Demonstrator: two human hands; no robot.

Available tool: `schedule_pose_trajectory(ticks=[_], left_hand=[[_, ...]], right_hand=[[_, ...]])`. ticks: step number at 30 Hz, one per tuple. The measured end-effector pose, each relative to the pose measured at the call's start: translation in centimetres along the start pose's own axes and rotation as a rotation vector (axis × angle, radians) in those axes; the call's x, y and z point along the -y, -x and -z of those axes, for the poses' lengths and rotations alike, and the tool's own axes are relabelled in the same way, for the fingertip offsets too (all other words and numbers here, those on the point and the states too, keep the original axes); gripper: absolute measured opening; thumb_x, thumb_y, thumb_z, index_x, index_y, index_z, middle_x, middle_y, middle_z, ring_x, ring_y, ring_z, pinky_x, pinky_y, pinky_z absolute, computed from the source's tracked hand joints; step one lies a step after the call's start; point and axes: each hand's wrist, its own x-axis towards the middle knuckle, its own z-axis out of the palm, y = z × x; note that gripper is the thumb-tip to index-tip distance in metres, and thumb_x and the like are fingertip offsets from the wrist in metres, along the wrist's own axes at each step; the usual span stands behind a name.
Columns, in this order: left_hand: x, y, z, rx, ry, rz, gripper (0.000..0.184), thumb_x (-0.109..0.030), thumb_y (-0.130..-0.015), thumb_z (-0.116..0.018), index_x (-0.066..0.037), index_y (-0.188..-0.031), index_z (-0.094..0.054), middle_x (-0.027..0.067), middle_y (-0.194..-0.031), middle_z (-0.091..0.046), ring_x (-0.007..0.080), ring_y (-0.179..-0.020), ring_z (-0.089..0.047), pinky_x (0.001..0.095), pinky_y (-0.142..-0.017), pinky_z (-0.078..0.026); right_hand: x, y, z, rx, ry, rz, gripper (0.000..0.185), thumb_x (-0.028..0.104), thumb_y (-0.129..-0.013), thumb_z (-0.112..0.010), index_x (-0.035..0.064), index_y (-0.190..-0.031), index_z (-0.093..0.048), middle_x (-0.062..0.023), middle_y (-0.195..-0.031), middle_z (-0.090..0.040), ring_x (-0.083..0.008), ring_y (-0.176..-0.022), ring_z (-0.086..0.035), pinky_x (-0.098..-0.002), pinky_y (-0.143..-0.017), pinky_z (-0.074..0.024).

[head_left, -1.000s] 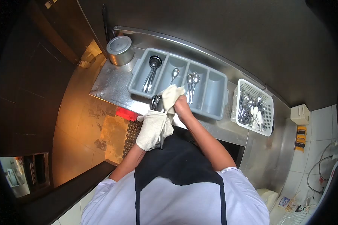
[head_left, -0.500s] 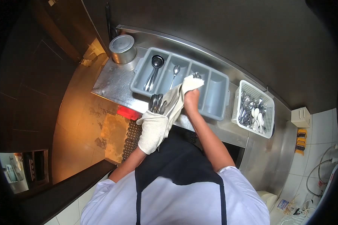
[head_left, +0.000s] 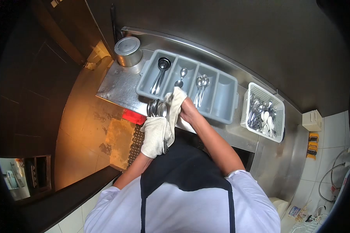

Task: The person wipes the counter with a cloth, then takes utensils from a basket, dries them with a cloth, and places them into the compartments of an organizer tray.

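Note:
My left hand (head_left: 153, 134), wrapped in a pale cloth (head_left: 170, 130), grips a bunch of spoons (head_left: 155, 108) whose bowls stick up above it. Closed on the cloth's other end is my right hand (head_left: 188, 110), at the front edge of the grey divided tray (head_left: 224, 118). A spoon bowl (head_left: 179, 83) shows just above the cloth there; its handle is hidden. Ladles (head_left: 160, 73) lie in the tray's leftmost compartment, a spoon (head_left: 183, 73) in the second and several spoons (head_left: 201, 87) in the third.
A lidded metal pot (head_left: 128, 52) stands left of the tray on the steel counter (head_left: 116, 87). To the right, a white perforated basket (head_left: 280, 116) holds loose cutlery. A dark wall rises behind the counter. A red object (head_left: 133, 116) shows below the counter's front edge.
My right hand moved right and up over the third compartment with the cloth, then came back down and left. A spoon bowl now shows above the cloth. The left hand's spoons have fanned out.

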Motion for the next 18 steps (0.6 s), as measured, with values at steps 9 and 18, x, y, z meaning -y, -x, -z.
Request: schedule_pose_trajectory(ticks=[9,18], left_hand=[[-0.1,0.1,-3.0,0.082,-1.057,-0.314,0.012,-0.005,-0.067,-0.063,-0.013,-0.058,-0.065,0.0057,-0.056,-0.065,0.0104,-0.047,-0.057,0.0275,-0.046,-0.042],[-3.2,-0.9,0.9,0.098,-0.202,-0.145,0.009,-0.01,-0.075,-0.069,-0.013,-0.068,-0.064,0.0032,-0.067,-0.063,0.0133,-0.06,-0.06,0.0299,-0.055,-0.046]], right_hand=[[-1.7,1.5,2.2,0.022,0.713,0.156,0.027,0.022,-0.099,-0.061,-0.0011,-0.106,-0.073,-0.0033,-0.096,-0.072,-0.0092,-0.082,-0.064,-0.0294,-0.071,-0.0512],[-1.4,4.8,0.1,-0.34,-0.061,0.252,0.02,0.017,-0.103,-0.048,0.0027,-0.102,-0.062,-0.0104,-0.092,-0.067,-0.0192,-0.083,-0.067,-0.0344,-0.074,-0.0549]])
